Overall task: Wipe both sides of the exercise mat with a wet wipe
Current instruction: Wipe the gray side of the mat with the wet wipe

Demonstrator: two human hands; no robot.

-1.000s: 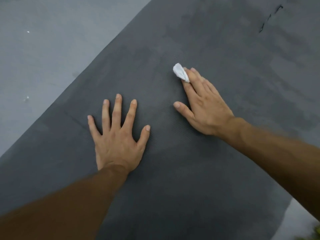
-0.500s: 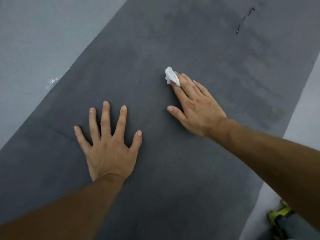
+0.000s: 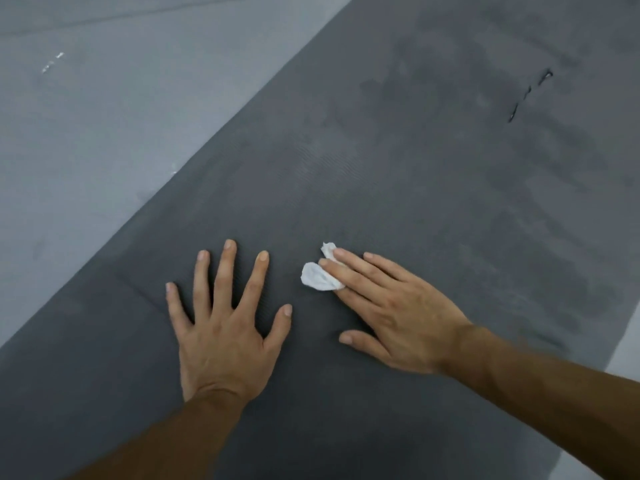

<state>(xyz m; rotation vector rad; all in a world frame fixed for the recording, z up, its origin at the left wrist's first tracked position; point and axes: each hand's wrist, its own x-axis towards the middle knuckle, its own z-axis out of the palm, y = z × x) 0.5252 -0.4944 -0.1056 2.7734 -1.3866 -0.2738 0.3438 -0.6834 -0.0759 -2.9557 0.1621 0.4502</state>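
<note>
- Your right hand (image 3: 391, 310) presses the wet wipe (image 3: 320, 273) flat onto the exercise mat (image 3: 415, 188), fingers straight.
- Your left hand (image 3: 225, 327) lies splayed on the mat, just beside the wipe.
- A small tear (image 3: 528, 95) marks the mat, well apart from the wipe.

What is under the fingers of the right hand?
The right hand presses a crumpled white wet wipe onto the grey exercise mat. Part of it pokes out beyond the fingertips; the rest is covered by the fingers.

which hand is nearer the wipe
Right. The right hand presses the wipe to the mat with straight fingers; the left hand lies flat on the mat to the wipe's left, not touching it.
</note>
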